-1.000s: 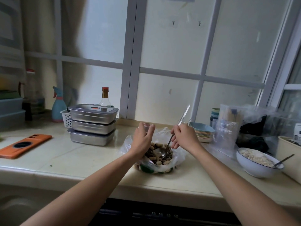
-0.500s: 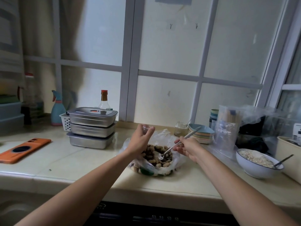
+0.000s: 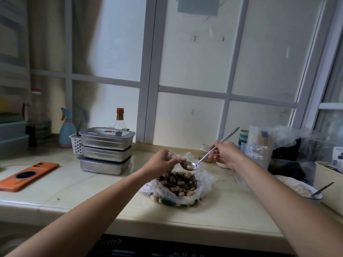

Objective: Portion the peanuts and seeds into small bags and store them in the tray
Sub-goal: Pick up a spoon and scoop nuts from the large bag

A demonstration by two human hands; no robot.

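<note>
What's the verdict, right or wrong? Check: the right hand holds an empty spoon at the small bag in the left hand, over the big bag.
Wrong: the spoon is not empty; the head view shows peanuts in its bowl. Otherwise yes: the right hand holds it at the small bag in the left hand, over the big bag.
</note>
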